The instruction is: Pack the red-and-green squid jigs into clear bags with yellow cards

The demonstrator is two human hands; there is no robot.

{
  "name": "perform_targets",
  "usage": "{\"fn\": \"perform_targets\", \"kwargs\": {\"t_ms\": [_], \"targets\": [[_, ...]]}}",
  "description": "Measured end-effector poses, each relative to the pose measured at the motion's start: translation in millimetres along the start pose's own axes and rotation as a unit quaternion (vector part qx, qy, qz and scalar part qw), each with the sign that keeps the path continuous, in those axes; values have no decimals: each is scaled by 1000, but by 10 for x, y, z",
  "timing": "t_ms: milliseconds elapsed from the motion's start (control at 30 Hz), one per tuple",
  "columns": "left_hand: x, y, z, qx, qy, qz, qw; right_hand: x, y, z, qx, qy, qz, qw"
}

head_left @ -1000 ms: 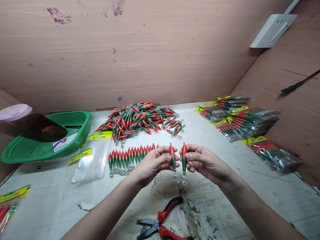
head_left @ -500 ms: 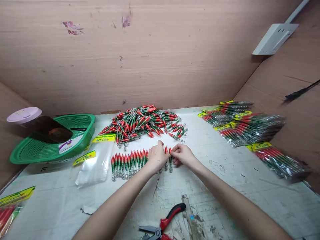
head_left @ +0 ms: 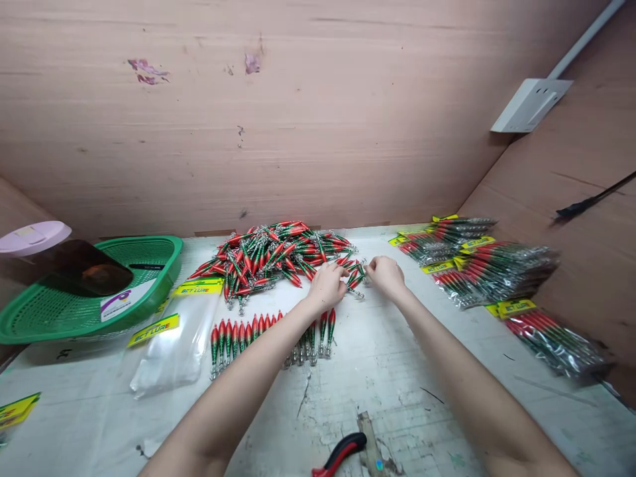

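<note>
Red-and-green lures on one bench [head_left: 397, 384]: one pile [head_left: 273, 255], too tangled to count, and one row [head_left: 248, 332], partly hidden by a forearm. Two hands, left hand [head_left: 328, 285] and right hand [head_left: 385, 275], fingers narrowed, at the pile's right edge; cannot tell whether either holds a lure. One green basket [head_left: 161, 286], one pliers handle [head_left: 342, 454] visible.

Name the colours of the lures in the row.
Lures in the row: red far ends, green nearer the person; head view shows this.
</note>
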State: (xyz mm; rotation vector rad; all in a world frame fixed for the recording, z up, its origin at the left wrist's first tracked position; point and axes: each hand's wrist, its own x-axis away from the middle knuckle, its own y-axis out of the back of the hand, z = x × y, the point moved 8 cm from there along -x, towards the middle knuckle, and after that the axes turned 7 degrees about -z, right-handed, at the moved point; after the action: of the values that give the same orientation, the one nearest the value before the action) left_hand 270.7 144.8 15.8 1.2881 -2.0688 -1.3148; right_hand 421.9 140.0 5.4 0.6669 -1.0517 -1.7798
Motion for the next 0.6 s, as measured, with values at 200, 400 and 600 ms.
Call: {"fn": "perform_targets", "kwargs": {"t_ms": [200,400,600], "targets": [[-327,-181,-64,-17,111,25,993,-186,-129,-73,59,-61,68,994],[-460,-310,-96,-2,213,52,976,-176,-127,-24,91,-81,77,990],[-310,-243,-15,70,256,56,962,-152,-181,-37,118,-86,78,986]]}}
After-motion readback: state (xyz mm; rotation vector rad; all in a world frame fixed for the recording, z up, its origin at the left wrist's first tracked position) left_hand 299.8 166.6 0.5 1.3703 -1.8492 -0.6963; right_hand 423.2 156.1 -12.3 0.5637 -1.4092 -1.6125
